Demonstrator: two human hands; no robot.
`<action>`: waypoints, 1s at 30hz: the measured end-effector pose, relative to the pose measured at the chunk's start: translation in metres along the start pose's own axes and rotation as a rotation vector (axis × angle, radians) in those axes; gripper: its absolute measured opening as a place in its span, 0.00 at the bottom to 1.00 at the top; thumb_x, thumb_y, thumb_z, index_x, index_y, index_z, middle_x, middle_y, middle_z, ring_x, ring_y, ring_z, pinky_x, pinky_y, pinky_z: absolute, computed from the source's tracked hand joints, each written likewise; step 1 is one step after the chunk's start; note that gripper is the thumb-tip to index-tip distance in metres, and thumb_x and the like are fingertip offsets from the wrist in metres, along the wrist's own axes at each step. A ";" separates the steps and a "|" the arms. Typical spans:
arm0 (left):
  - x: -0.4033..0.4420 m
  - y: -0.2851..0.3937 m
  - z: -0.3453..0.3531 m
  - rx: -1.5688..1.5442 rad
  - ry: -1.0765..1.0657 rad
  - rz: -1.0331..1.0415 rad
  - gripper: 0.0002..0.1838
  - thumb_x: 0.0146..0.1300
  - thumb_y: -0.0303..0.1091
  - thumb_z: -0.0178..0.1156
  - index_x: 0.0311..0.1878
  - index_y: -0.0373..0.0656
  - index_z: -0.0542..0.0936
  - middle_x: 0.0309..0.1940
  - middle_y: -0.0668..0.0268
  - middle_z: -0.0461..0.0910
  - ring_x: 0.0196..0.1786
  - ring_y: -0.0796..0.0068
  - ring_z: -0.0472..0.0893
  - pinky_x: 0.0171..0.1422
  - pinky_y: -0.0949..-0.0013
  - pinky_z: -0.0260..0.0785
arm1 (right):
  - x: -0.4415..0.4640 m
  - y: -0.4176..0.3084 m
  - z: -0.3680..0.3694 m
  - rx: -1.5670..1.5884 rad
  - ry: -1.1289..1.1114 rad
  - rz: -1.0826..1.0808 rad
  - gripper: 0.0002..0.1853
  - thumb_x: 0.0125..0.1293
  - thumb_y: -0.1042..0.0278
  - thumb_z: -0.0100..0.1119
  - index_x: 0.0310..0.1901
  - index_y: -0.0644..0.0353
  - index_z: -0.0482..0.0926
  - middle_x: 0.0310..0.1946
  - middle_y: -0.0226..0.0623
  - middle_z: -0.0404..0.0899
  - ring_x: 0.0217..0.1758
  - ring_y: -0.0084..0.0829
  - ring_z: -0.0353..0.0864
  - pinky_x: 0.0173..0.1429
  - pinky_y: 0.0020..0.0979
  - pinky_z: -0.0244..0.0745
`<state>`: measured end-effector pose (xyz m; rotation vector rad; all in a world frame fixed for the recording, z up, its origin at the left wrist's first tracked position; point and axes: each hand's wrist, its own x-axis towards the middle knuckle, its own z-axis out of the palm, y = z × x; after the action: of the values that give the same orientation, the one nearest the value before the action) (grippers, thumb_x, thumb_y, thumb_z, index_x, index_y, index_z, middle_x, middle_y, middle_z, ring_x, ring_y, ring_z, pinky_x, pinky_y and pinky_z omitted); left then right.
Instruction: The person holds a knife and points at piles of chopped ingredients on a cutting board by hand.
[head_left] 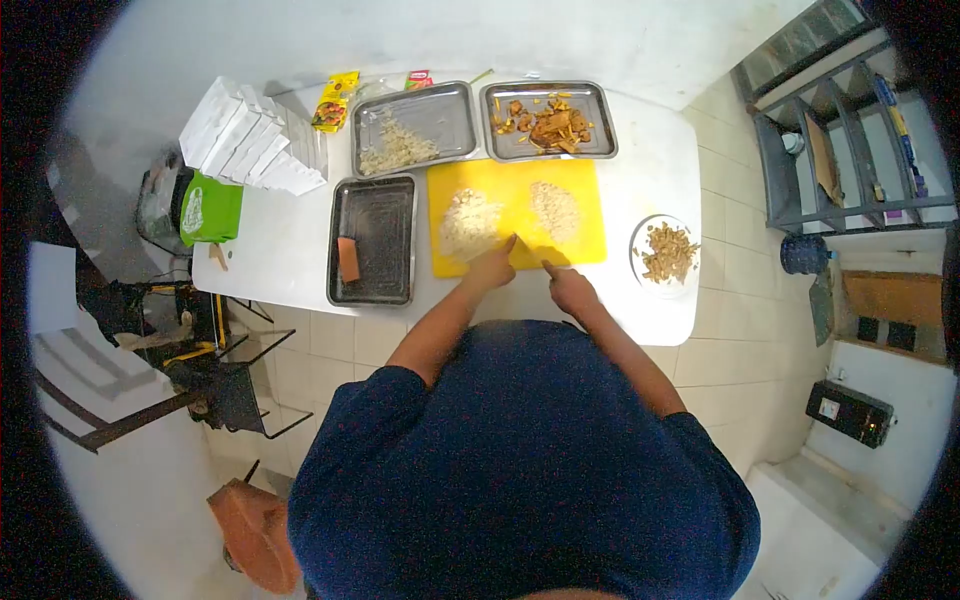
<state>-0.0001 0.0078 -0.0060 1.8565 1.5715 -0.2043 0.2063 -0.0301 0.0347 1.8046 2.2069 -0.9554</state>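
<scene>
A yellow cutting board point(590, 195) lies on the white table with two piles of chopped pale food, a larger left pile point(470, 222) and a smaller right pile point(554, 209). At the board's front edge, below the left pile, is my left hand point(492, 267), its index finger stretched toward the middle. My right hand point(573, 290) is closed at the same edge, index finger pointing forward along what looks like a thin knife point(533, 254). The knife's handle is hidden in my grip, and its blade blends into the board.
Behind the board stand a tray point(468, 112) of pale shreds and a tray point(487, 125) of brown pieces. A dark tray point(372, 293) with an orange-brown block point(348, 259) is left. A plate point(640, 280) of brown strips is right. White boxes point(245, 135) lean back left.
</scene>
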 end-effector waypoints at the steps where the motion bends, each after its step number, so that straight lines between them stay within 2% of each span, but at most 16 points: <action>1: 0.001 -0.001 0.003 0.003 0.012 -0.001 0.45 0.54 0.35 0.53 0.77 0.59 0.49 0.37 0.48 0.83 0.41 0.50 0.83 0.46 0.52 0.75 | 0.000 0.000 0.000 -0.005 -0.005 -0.005 0.28 0.65 0.67 0.45 0.68 0.46 0.66 0.38 0.58 0.81 0.41 0.55 0.82 0.46 0.50 0.77; 10: 0.003 0.004 0.000 -0.013 -0.059 -0.065 0.47 0.52 0.33 0.54 0.77 0.61 0.49 0.44 0.48 0.82 0.45 0.52 0.83 0.50 0.53 0.75 | 0.000 0.006 0.005 0.001 0.063 -0.084 0.28 0.64 0.68 0.46 0.68 0.47 0.66 0.33 0.57 0.80 0.34 0.56 0.81 0.42 0.52 0.77; 13: 0.002 0.005 -0.001 -0.022 -0.057 -0.071 0.47 0.52 0.33 0.54 0.77 0.62 0.49 0.45 0.48 0.82 0.47 0.52 0.83 0.51 0.53 0.75 | -0.001 0.003 0.003 -0.028 0.043 -0.059 0.26 0.64 0.70 0.45 0.65 0.47 0.69 0.37 0.54 0.81 0.37 0.52 0.83 0.42 0.51 0.79; 16: -0.001 0.007 -0.003 -0.041 -0.049 -0.086 0.46 0.53 0.33 0.54 0.77 0.63 0.49 0.46 0.47 0.82 0.48 0.51 0.82 0.53 0.52 0.74 | 0.000 0.001 0.003 -0.035 0.033 -0.040 0.29 0.63 0.69 0.46 0.68 0.47 0.66 0.35 0.57 0.80 0.37 0.55 0.81 0.42 0.51 0.77; 22: -0.006 0.010 -0.009 -0.034 -0.072 -0.082 0.46 0.54 0.33 0.54 0.77 0.61 0.48 0.48 0.47 0.81 0.50 0.50 0.82 0.55 0.51 0.74 | -0.002 -0.002 -0.001 0.004 0.017 -0.017 0.28 0.62 0.70 0.46 0.67 0.47 0.68 0.36 0.57 0.81 0.38 0.54 0.82 0.44 0.50 0.77; 28: 0.003 0.007 -0.003 -0.036 -0.071 -0.082 0.46 0.55 0.33 0.54 0.77 0.60 0.47 0.46 0.48 0.82 0.49 0.52 0.82 0.53 0.52 0.74 | -0.002 0.000 0.001 0.029 0.041 -0.032 0.28 0.62 0.70 0.46 0.66 0.50 0.69 0.35 0.57 0.81 0.38 0.55 0.82 0.46 0.50 0.77; 30: 0.003 0.007 -0.001 -0.030 -0.074 -0.081 0.46 0.55 0.33 0.54 0.77 0.60 0.47 0.45 0.48 0.82 0.49 0.52 0.82 0.53 0.53 0.74 | -0.001 0.004 0.006 0.026 0.081 -0.064 0.26 0.63 0.70 0.45 0.65 0.48 0.69 0.35 0.56 0.81 0.36 0.54 0.83 0.43 0.51 0.78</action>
<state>0.0065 0.0108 -0.0041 1.7441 1.5917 -0.2809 0.2083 -0.0342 0.0294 1.8251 2.3234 -0.9434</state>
